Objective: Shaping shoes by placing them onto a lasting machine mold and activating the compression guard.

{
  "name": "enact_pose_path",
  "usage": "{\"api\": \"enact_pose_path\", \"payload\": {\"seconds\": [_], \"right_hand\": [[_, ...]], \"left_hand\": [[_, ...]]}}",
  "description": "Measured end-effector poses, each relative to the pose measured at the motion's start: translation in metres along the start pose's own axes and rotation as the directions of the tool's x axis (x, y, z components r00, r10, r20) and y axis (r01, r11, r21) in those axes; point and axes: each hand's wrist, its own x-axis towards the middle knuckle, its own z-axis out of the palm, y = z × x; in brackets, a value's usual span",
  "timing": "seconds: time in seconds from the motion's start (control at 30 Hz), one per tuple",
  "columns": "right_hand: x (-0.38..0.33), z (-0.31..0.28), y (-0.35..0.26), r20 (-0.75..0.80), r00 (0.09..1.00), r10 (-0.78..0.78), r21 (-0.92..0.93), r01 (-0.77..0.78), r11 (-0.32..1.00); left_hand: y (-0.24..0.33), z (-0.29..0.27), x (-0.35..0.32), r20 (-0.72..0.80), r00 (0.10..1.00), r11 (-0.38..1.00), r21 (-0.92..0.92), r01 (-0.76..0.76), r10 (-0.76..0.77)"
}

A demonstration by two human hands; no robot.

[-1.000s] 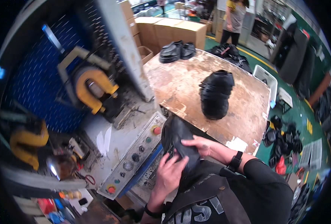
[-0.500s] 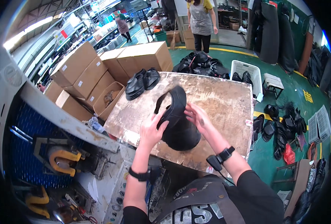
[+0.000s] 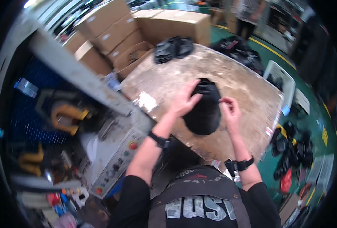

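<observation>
Left hand (image 3: pixel 183 100) covers the upper left edge of the black padded piece (image 3: pixel 204 114), so the grip beneath cannot be told. Right hand (image 3: pixel 231 110) hides its right rim. Motion blur smears the control panel (image 3: pixel 115 163) buttons. Standing person (image 3: pixel 248 15) cut off by the upper edge

Black moulded piece (image 3: pixel 203 110) lowered from raised hold onto wooden table (image 3: pixel 248 85); both hands now resting on it.
</observation>
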Motion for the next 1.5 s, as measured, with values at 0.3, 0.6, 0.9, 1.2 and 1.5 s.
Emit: {"api": "enact_pose_path", "payload": {"seconds": [0.3,0.6,0.9,1.2,1.5], "right_hand": [[0.018,0.056,0.004,0.307,0.861,-0.405,-0.696,0.493,0.522],[0.010,0.066,0.002,0.247,0.839,-0.485,-0.699,0.501,0.510],[-0.044,0.087,-0.046,0.117,0.873,-0.473,-0.710,0.406,0.575],[-0.118,0.050,-0.020,-0.022,0.967,-0.256,-0.697,0.168,0.697],[-0.191,0.053,0.031,0.027,0.999,0.044,-0.636,-0.017,0.772]], "left_hand": [[0.025,-0.074,-0.171,-0.267,0.929,0.956,-0.209,0.205,-0.257],[-0.014,-0.242,-0.285,-0.662,0.599,0.882,-0.225,0.415,-0.451],[-0.063,-0.293,-0.264,-0.754,0.649,0.525,0.512,0.679,-0.104],[-0.079,-0.288,-0.257,-0.786,0.607,0.648,0.401,0.647,-0.120],[-0.085,-0.287,-0.257,-0.815,0.569,0.722,0.330,0.609,-0.108]]}}
